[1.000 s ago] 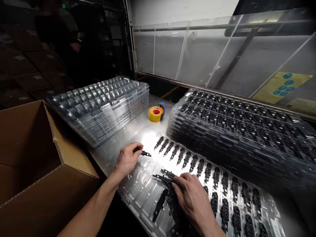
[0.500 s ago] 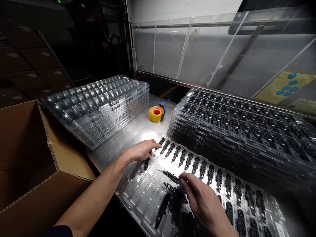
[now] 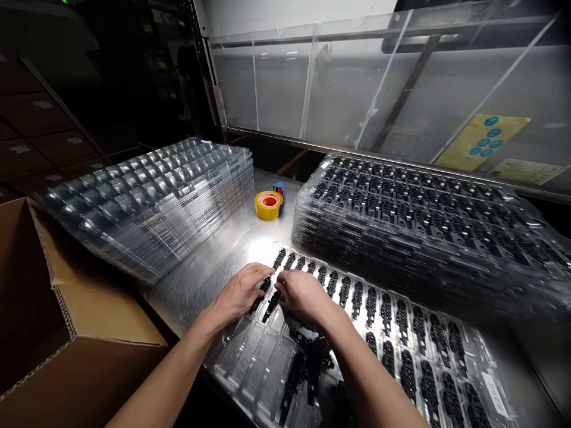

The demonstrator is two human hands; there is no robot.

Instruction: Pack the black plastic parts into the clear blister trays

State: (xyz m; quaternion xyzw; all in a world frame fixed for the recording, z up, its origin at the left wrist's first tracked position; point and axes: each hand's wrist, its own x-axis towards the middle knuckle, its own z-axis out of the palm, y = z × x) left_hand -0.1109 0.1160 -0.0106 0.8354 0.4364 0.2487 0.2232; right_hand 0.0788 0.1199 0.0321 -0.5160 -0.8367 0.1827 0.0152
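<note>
Parts (image 3: 387,314), small and black, are set in rows in a clear tray (image 3: 232,359), which is laid on a shiny table (image 3: 200,285). If the hands are taken as the middle of a clock, most of the rows are spread toward three and four o'clock. The left hand (image 3: 241,291) is held over the tray's far left end, thumb and finger set apart around a black part; whether it is pinched cannot be told. The fingers of the right hand (image 3: 303,294) are bunched together close beside it, and what is held under them cannot be seen. Another part (image 3: 271,307) is seen in a pocket at six o'clock. Some of the back row is hidden by the right hand, and more of the tray is covered by the right arm. At five o'clock, some pockets are blocked by a messy heap (image 3: 312,362). A big brown box (image 3: 107,309) is placed at nine o'clock, and a tall pile of clear trays (image 3: 191,205) at ten. Yellow tape (image 3: 266,208) is left at twelve. A pile of filled trays (image 3: 401,220) is stacked at two, with a see-through wall (image 3: 285,83) fixed behind.
</note>
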